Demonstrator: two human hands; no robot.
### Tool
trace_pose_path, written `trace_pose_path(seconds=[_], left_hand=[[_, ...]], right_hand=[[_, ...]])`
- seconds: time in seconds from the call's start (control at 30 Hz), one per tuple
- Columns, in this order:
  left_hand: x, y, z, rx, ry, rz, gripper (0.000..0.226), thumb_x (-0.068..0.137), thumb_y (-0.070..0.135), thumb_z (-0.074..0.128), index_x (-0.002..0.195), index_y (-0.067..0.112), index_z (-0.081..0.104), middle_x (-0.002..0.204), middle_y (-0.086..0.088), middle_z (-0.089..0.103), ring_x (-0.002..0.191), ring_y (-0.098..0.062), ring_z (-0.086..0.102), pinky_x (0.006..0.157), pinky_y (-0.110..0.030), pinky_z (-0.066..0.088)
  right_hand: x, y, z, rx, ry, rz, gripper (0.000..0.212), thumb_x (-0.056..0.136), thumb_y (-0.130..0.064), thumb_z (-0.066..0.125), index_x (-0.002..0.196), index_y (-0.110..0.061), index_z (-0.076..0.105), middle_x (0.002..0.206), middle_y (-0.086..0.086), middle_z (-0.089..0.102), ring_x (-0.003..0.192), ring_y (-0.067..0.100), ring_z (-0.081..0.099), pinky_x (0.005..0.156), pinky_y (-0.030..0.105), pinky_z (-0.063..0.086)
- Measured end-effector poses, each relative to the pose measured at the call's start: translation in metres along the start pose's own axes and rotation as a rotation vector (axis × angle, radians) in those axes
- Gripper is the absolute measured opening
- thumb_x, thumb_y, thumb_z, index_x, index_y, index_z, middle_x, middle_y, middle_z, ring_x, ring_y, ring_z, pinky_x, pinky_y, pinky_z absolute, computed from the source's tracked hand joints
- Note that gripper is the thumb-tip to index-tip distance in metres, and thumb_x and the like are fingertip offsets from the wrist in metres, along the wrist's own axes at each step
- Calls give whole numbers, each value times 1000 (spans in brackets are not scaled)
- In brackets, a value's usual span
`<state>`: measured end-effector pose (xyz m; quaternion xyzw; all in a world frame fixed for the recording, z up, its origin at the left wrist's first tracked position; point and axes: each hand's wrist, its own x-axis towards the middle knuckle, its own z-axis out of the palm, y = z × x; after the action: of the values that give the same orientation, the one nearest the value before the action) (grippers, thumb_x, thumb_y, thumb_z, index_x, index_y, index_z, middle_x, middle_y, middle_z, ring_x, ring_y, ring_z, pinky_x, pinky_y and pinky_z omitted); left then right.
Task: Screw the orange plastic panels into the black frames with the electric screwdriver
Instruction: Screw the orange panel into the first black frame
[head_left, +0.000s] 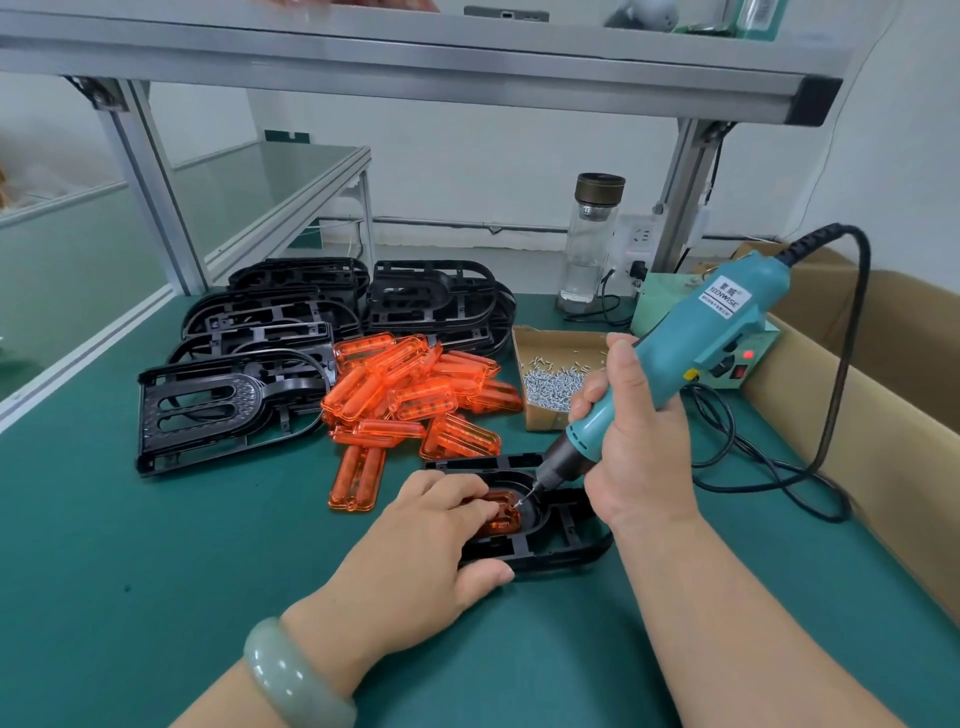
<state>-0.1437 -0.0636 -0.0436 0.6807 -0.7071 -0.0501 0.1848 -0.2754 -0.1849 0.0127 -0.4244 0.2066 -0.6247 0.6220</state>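
Note:
A black frame (563, 540) lies on the green mat near me with an orange panel (501, 519) seated in it. My left hand (421, 545) rests over the frame's left side, fingers curled onto the panel, thumb on the frame's front edge. My right hand (636, 441) grips the teal electric screwdriver (691, 343), tilted, with its bit tip (519, 501) on the panel's right end. A heap of loose orange panels (415, 395) lies behind. Stacks of black frames (270, 343) fill the back left.
An open cardboard tray of small silver screws (553, 382) sits right of the orange heap. A glass bottle (589, 244), a power supply box (737, 358) and the screwdriver's black cable (779, 467) are at the back right. A large cardboard box (872, 395) borders the right edge.

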Motion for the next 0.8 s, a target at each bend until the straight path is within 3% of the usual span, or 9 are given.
trace_pose_path(seconds=[0.23, 0.5, 0.63, 0.73, 0.8], left_hand=[[0, 1, 1, -8, 5, -5, 65, 87, 62, 46, 143, 28, 40, 145, 19, 29, 132, -5, 15, 112, -19, 17], [1, 1, 0, -7, 6, -6, 66, 87, 62, 47, 142, 28, 40, 145, 19, 30, 132, -5, 16, 111, -18, 17], [1, 1, 0, -6, 10, -4, 65, 87, 62, 46, 142, 28, 40, 145, 19, 30, 132, -5, 16, 111, -20, 18], [0, 2, 0, 1, 10, -6, 66, 87, 62, 46, 143, 28, 40, 145, 18, 29, 132, -5, 15, 112, -20, 19], [0, 1, 0, 0, 10, -5, 65, 87, 62, 45, 142, 28, 40, 145, 18, 29, 132, -5, 15, 112, -21, 19]], right_hand=[[-1, 2, 2, -25, -40, -6, 13, 84, -33, 63, 92, -23, 60, 56, -7, 48, 49, 8, 46, 51, 20, 43], [-3, 0, 3, -67, -163, -35, 13, 86, -30, 59, 95, -20, 57, 56, -6, 49, 52, 11, 45, 62, 24, 43], [3, -10, 4, -75, -419, 79, 55, 70, -58, 76, 101, -16, 60, 65, 0, 56, 61, 17, 53, 66, 28, 46], [11, -17, 8, -172, -509, 78, 27, 75, -37, 72, 91, -17, 65, 70, 1, 63, 68, 21, 62, 67, 31, 50], [9, -15, 14, -204, -520, 34, 9, 80, -23, 66, 87, -18, 64, 63, 1, 62, 58, 17, 59, 61, 27, 49]])
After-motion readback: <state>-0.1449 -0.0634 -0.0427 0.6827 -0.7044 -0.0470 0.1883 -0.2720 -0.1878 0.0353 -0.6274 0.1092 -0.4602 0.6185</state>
